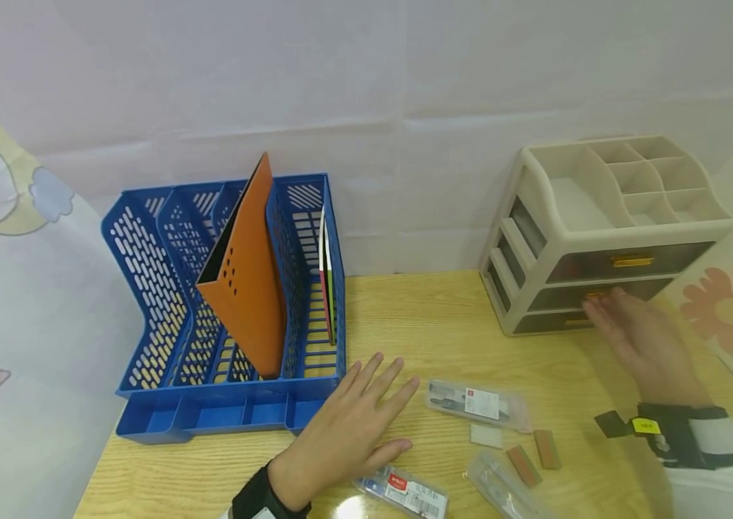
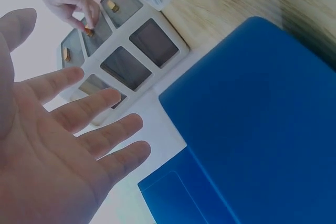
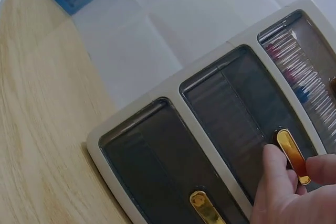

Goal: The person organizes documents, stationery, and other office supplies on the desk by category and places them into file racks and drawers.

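Observation:
My right hand (image 1: 648, 342) is at the front of a cream desktop drawer unit (image 1: 645, 238). In the right wrist view, its fingertips pinch the gold handle (image 3: 294, 156) of the middle drawer (image 3: 236, 108), which is closed. My left hand (image 1: 353, 429) is spread with straight fingers and holds nothing. It hovers beside the front right corner of a blue file rack (image 1: 230, 389), partly above a clear packet with a red and white label (image 1: 405, 494). Through the top drawer's front (image 3: 302, 66), colourful slim items show.
An orange folder (image 1: 249, 288) and thin booklets (image 1: 327, 281) stand in the rack. On the wooden table lie another clear pen case (image 1: 476, 404), a clear packet (image 1: 505, 486), a white block (image 1: 486, 435) and two brown-grey erasers (image 1: 524, 466). A white cloth hangs behind.

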Available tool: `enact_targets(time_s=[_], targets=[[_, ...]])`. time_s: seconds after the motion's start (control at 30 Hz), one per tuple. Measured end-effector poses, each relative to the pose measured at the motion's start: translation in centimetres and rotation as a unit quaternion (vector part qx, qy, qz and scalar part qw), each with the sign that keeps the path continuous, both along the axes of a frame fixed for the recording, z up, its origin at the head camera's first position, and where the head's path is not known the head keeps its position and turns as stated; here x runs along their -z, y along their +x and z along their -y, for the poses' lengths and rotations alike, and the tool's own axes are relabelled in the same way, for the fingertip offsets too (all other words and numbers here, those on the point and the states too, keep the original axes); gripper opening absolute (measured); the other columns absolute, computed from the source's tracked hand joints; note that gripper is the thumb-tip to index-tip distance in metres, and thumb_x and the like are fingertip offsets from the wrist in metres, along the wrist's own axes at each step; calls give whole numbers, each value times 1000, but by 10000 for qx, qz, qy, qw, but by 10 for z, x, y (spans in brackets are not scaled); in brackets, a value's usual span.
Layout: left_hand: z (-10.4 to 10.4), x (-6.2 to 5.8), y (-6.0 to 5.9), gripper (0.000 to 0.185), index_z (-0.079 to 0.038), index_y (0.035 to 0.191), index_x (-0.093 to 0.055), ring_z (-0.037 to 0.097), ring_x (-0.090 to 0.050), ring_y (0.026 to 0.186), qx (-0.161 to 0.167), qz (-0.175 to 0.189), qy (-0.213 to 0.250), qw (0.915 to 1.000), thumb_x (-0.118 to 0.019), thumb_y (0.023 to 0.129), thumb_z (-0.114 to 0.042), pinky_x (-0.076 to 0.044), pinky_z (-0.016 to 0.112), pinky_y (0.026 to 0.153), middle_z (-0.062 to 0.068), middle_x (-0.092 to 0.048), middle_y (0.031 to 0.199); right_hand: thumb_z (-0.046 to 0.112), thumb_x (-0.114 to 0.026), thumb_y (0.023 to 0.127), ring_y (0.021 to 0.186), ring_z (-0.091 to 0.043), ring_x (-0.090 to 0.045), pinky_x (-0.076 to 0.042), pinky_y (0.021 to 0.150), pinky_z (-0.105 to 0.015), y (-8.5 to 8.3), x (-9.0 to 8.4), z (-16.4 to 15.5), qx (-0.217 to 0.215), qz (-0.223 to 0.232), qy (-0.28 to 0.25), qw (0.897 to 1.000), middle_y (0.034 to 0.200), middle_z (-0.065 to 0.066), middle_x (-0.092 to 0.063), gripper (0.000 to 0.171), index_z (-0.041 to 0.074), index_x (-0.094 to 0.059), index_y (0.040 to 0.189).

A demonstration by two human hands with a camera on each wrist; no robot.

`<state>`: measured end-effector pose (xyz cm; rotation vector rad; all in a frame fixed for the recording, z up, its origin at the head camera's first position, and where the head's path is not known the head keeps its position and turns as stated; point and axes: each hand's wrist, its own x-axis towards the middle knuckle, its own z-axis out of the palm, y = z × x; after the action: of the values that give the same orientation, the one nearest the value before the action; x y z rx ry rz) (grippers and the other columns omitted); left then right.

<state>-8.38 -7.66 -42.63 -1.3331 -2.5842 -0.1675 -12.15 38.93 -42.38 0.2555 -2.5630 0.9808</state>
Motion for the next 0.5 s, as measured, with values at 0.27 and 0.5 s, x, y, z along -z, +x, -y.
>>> enact_targets(time_s=[0.27,0.5], targets=[[0,1,0,74,-19,159,-41,40,-38,151,47,-81,58,9999,-61,98,-57,-41,57,118,15,-41,163,3,-66,93,102,16,-51,-34,89,1,8,0,1,177,-949,767,9924,104,-28,-73,26,-6,-70,117],[0,1,-1,74,-19,160,-40,41,-38,151,49,-116,-64,9999,-58,100,-59,-41,57,117,16,-40,163,6,-66,96,104,26,-42,-36,86,0,23,-2,0,281,-570,644,9959,106,-27,-72,23,-4,-70,116]])
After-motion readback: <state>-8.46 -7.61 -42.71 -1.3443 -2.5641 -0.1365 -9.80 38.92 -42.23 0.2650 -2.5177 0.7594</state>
